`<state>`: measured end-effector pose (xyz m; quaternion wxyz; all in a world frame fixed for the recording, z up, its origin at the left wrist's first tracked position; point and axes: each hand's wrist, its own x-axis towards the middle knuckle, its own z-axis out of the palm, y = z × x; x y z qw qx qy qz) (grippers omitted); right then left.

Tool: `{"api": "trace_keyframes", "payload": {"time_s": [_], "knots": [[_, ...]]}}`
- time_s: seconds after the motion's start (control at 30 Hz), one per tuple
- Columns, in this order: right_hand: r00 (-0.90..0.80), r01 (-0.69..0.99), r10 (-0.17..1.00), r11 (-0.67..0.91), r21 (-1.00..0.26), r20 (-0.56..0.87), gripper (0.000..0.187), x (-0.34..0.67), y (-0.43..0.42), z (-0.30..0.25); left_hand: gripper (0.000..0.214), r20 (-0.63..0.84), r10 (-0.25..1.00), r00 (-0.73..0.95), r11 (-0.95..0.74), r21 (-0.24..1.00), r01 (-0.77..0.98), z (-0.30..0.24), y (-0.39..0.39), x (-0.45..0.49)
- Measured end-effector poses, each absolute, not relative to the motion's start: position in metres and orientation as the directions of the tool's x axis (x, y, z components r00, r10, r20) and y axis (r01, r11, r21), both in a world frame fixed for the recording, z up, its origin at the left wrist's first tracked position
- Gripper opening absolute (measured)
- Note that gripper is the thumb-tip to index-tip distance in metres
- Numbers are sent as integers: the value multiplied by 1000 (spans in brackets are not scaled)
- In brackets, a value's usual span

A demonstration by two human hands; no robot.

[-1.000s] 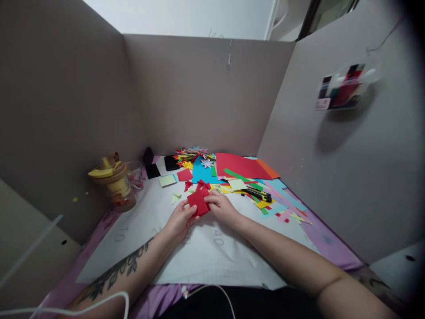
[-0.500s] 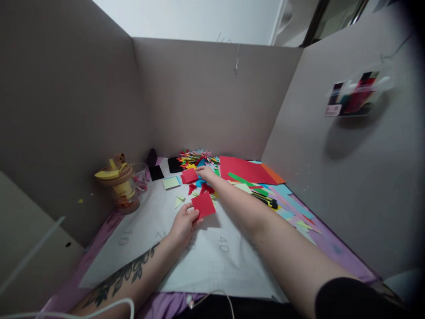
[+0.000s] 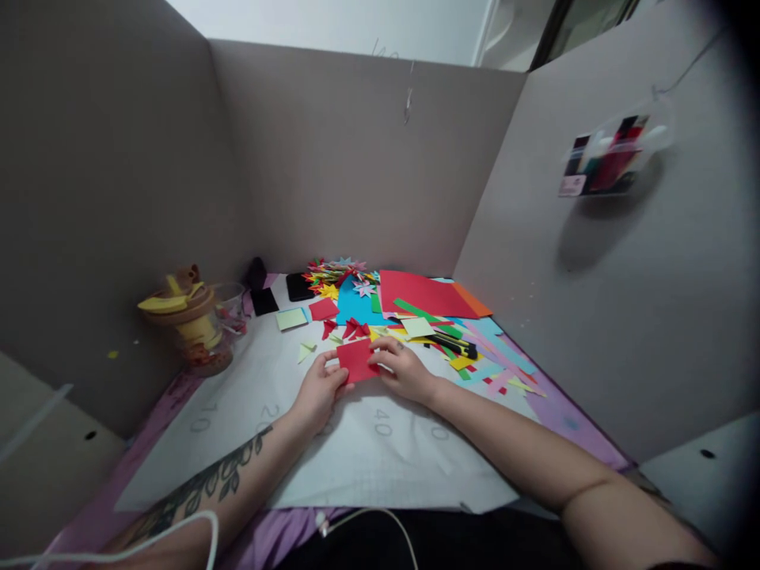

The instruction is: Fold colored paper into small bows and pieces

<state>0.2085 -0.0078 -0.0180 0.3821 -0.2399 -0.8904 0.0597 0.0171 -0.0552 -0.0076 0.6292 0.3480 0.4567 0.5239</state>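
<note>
A red paper square (image 3: 357, 361) is held up between both hands, just above the white sheet. My left hand (image 3: 321, 388) pinches its left edge, thumb on top. My right hand (image 3: 404, 370) grips its right edge with bent fingers. Right behind it lie small folded red pieces (image 3: 355, 328) and pale green folded pieces (image 3: 307, 350). Another red paper square (image 3: 324, 309) lies farther back, beside a stack of pale green squares (image 3: 291, 319). A blue sheet (image 3: 355, 307) is spread to its right.
Many folded paper stars (image 3: 336, 275) are heaped at the back. Large red sheets (image 3: 424, 295), a black-and-yellow cutter (image 3: 454, 344) and coloured strips (image 3: 504, 356) lie right. A lidded cup (image 3: 202, 336) stands left. Grey panels (image 3: 356, 158) enclose the table; a clear bag (image 3: 611, 162) hangs right.
My right hand has come back from the red square at the rear and taken the right edge of the one in my left hand. The view has shifted slightly.
</note>
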Motion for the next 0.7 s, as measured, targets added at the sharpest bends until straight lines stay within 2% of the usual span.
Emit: {"api": "trace_keyframes", "payload": {"time_s": [0.1,0.2,0.3,0.4,0.5,0.6,0.7], "knots": [[-578,342,491,871,-353,652,26,205,-8,-20,38,-186,980,76,200,932,-303,-8,-57,17],[-492,336,602,798,-500,630,26,203,-9,-19,40,-163,983,84,181,940,-289,-9,-56,18],[-475,244,681,711,-660,558,21,202,-10,-18,44,-158,983,95,179,945,-275,-11,-56,19],[-437,175,731,641,-747,525,13,202,-11,-17,56,-116,987,108,141,953,-268,-8,-57,17],[-339,112,797,561,-820,499,9,203,-10,-14,60,62,989,132,-31,974,-225,-5,-58,10],[-278,32,845,483,-875,457,10,202,-12,-10,50,289,930,226,-294,956,-12,-5,-55,2],[-279,-42,863,427,-903,421,12,198,-18,-7,36,395,905,161,-421,886,195,-5,-54,-1]]}}
